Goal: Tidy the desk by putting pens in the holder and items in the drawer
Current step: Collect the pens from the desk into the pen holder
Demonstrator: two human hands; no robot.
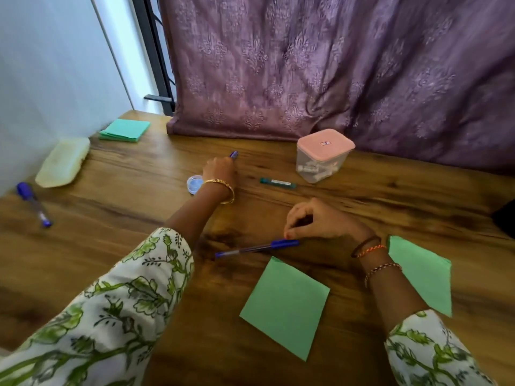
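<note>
Beside the pink-lidded box (324,156): that box is my landmark on the wooden desk (111,215), and every place below is read from it.
Left hand (220,169): out to the left of the box, fingers curled round a far blue pen (233,154); only its tip shows past my knuckles.
Right hand (315,220): nearer me than the box, fingers bent together, fingertips (289,234) just above the capped end of the near blue pen (256,248); I cannot tell whether they touch it.
Step in hand: gathering pens, I judge.
Doing it well: pinch the near pen at the cap end, lift it level so it does not roll toward the green paper (285,307) below it.
Left grip: close firmly before lifting, and keep clear of the small round lid (195,183) just beside my wrist.
Other pens: a green pen (277,183) lies just left of the box; another blue pen (34,204) lies far left of it, near the desk edge.
Hidden: no holder or drawer shows.
Cut off: most of the far pen is under my left hand.
Hard to make out: the box's pale contents and the pale object (62,162) far left.
</note>
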